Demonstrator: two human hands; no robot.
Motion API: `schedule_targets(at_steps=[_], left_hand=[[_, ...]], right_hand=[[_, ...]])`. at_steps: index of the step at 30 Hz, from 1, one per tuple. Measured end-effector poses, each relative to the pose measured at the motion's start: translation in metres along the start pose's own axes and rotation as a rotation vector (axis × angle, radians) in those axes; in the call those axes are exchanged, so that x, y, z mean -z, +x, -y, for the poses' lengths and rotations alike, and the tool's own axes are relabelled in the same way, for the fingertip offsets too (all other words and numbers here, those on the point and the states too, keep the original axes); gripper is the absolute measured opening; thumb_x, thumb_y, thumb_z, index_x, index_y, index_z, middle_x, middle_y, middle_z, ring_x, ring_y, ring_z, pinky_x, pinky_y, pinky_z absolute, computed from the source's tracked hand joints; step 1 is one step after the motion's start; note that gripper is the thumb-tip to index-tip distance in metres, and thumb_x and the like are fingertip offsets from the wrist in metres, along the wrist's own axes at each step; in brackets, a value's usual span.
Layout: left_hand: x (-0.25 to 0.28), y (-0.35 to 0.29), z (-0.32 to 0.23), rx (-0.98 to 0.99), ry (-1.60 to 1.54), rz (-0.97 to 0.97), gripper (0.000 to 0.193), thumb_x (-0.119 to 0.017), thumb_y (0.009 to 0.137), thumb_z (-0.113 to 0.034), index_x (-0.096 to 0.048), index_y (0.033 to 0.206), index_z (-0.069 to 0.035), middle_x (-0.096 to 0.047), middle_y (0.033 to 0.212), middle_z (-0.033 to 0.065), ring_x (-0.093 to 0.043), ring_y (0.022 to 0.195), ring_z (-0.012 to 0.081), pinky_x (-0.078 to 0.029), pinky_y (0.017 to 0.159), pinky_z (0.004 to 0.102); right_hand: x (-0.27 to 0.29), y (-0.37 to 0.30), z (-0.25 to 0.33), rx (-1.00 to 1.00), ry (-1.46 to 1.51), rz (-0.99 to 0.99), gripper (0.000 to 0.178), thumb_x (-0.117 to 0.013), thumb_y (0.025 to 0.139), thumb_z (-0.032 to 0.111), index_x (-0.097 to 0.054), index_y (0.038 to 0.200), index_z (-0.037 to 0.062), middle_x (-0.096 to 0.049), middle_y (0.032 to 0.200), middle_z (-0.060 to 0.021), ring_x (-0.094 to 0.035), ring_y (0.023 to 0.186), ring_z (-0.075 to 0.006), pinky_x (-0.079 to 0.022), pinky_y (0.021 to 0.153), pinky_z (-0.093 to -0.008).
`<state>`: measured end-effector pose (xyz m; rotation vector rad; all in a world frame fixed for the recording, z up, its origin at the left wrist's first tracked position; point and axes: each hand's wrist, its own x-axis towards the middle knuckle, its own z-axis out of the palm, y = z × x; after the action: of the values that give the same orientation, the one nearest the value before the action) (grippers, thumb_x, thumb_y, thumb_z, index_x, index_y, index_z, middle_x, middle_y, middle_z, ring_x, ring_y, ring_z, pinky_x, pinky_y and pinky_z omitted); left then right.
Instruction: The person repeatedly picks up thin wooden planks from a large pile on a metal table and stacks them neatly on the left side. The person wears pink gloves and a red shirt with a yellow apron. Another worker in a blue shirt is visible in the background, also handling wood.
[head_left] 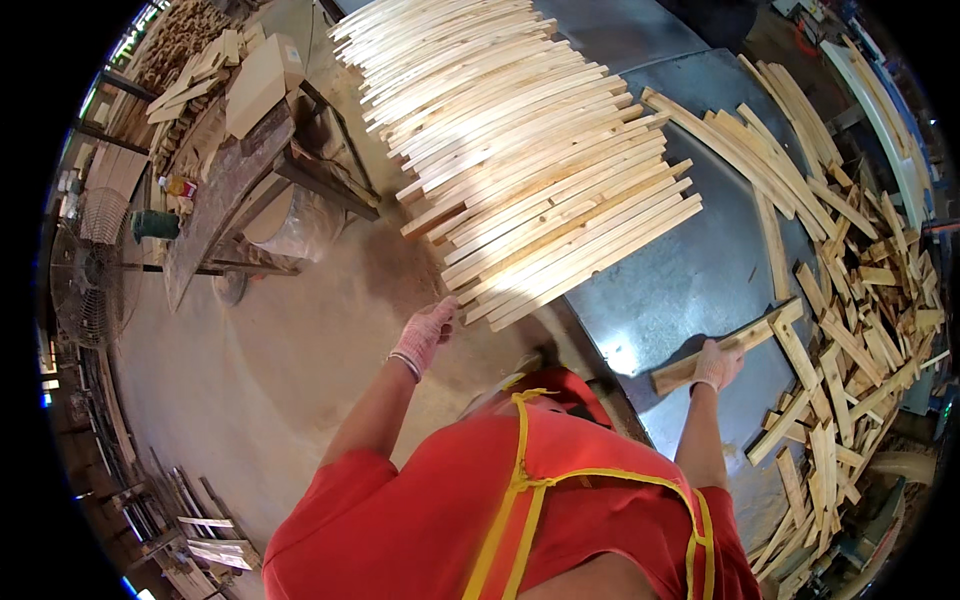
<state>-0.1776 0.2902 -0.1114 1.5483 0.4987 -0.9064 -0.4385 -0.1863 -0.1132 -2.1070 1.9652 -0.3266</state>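
My left hand [428,335], in a pale knit glove, is at the near left end of a long row of pale wooden strips [560,190]. Its fingers are closed at the end of one strip, though the fingertips show only in part. My right hand [718,366], also gloved, grips a short, thick wooden board [680,375] lying low over the metal table [690,290]. The strips lie side by side, their ends uneven, and overhang the table's left edge.
Loose offcuts [835,400] are heaped along the table's right side, with longer boards [740,165] behind them. On the left stand a wooden bench [235,200] carrying a cardboard box [262,85], and a caged fan [95,265]. Concrete floor [240,400] lies between.
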Motion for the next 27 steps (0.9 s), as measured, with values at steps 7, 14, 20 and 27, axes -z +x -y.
schedule_targets(at_steps=[7, 14, 20, 27], left_hand=[[-0.027, 0.019, 0.014, 0.085, 0.047, 0.433, 0.047, -0.075, 0.097, -0.054, -0.07, 0.119, -0.014, -0.071, 0.104, -0.0011, -0.06, 0.084, 0.0119, -0.05, 0.078, 0.0306], [-0.04, 0.034, -0.02, -0.093, 0.008, 0.283, 0.052, -0.073, 0.098, -0.054, -0.07, 0.126, -0.01, -0.072, 0.125, 0.0012, -0.067, 0.113, 0.017, -0.054, 0.089, 0.0354], [-0.062, -0.01, -0.137, -0.072, 0.045, 0.714, 0.046, -0.069, 0.101, -0.038, -0.066, 0.135, -0.006, -0.073, 0.106, 0.0086, -0.068, 0.087, 0.0178, -0.056, 0.082, 0.0362], [-0.185, -0.033, -0.176, -0.284, 1.104, 0.346, 0.045, -0.069, 0.092, -0.016, -0.062, 0.134, -0.005, -0.066, 0.079, 0.0055, -0.063, 0.065, 0.0155, -0.051, 0.058, 0.0301]], right_hand=[[-0.026, -0.104, 0.029, -0.127, 1.15, 0.479, 0.081, -0.071, 0.084, 0.002, -0.034, 0.156, 0.0009, -0.057, 0.114, -0.0071, -0.057, 0.096, -0.0188, -0.052, 0.087, -0.0343], [-0.022, -0.145, 0.133, 0.263, 0.719, 0.998, 0.085, -0.073, 0.089, 0.022, -0.034, 0.161, -0.0008, -0.059, 0.147, -0.0242, -0.058, 0.135, -0.0309, -0.045, 0.113, -0.0376], [-0.039, -0.107, 0.109, 0.022, 0.875, 0.916, 0.082, -0.07, 0.088, 0.02, -0.038, 0.16, -0.0028, -0.057, 0.151, -0.0277, -0.057, 0.138, -0.0351, -0.044, 0.114, -0.0358], [-0.04, -0.086, 0.117, 0.056, 0.88, 0.959, 0.082, -0.07, 0.09, 0.02, -0.036, 0.162, -0.0003, -0.058, 0.151, -0.0267, -0.057, 0.138, -0.0351, -0.043, 0.114, -0.0367]])
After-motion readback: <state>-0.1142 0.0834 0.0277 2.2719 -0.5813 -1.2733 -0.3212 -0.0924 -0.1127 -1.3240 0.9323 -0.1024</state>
